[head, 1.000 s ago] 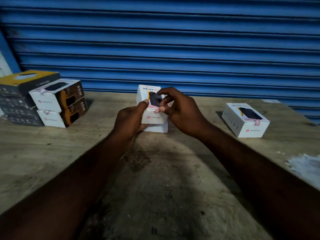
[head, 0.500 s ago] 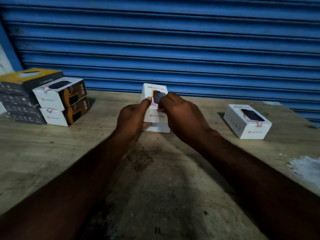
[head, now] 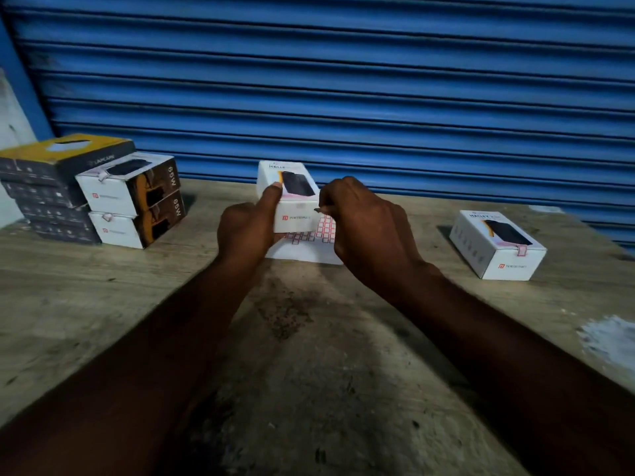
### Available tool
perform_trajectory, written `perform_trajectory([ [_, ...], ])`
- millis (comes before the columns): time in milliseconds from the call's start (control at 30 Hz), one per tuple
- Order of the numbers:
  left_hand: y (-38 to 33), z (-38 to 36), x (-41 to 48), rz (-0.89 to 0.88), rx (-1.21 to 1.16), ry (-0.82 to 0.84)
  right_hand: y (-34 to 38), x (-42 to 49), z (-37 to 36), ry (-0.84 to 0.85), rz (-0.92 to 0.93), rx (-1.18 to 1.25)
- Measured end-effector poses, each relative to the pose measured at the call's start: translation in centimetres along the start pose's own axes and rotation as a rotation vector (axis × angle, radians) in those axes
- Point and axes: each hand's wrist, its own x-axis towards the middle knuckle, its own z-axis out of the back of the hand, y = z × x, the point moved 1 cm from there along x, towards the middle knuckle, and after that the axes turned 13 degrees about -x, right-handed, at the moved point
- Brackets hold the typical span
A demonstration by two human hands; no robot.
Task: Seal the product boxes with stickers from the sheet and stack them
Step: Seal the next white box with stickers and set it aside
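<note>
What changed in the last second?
The right hand came off the box and drew back to the right, fingers curled, uncovering the sticker sheet below it. Whether it holds anything is unclear. The left hand still grips the box; the stack and the right box stayed put.

worn wood, smooth card, painted metal
the table [head: 103, 304] is rough, stained wood; the white box [head: 299, 221] looks like smooth matt card; the shutter [head: 343, 80] behind is ribbed, blue-painted metal.
</note>
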Motion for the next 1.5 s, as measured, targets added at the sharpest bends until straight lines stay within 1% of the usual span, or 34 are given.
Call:
perform_trajectory([
  [100, -0.2, -0.1, -0.1, -0.011, -0.013, 0.059, -0.2, 0.2, -0.7, 0.072, -0.016, 0.132],
  [200, 0.2, -0.5, -0.5, -0.024, 0.051, 0.071, -0.6, -0.1, -1.5, 0.106, -0.003, 0.150],
  [467, -0.2, -0.5, -1.1, -0.071, 0.093, 0.075, -1.3, 0.3, -2.1, 0.099, -0.022, 0.222],
  [633, -0.1, -0.5, -0.7, -0.068, 0.091, 0.058, -1.5, 0.4, -1.8, 0.074, -0.023, 0.288],
  [767, -0.2, -0.5, -0.9, -0.057, 0.077, 0.070, -1.3, 0.4, -1.7, 0.099, -0.027, 0.311],
  [867, -0.1, -0.6, -0.8, -0.049, 0.064, 0.063, -1.5, 0.4, -1.8, 0.134, -0.101, 0.356],
  [933, -0.3, -0.6, -0.9, -0.038, 0.049, 0.065, -1.7, 0.5, -1.7, 0.122, -0.136, 0.382],
  [1100, -0.3, -0.3, -0.8, 0.058, 0.014, 0.132, -2.0, 1.0, -1.5, 0.135, -0.208, 0.476],
  [1200, -0.7, -0.5, -1.3, 0.094, -0.030, 0.187, -1.9, 1.2, -1.4, 0.184, -0.244, 0.524],
  [1300, -0.4, -0.7, -1.3, 0.130, -0.078, 0.200, -1.8, 1.6, -0.9, 0.231, -0.279, 0.545],
  [1433, -0.5, -0.9, -1.7, 0.174, -0.137, 0.251, -1.8, 1.8, -0.5, 0.307, -0.365, 0.801],
  [1500, -0.6, -1.1, -1.9, 0.191, -0.168, 0.254, -1.9, 1.7, -0.7, 0.336, -0.390, 0.859],
])
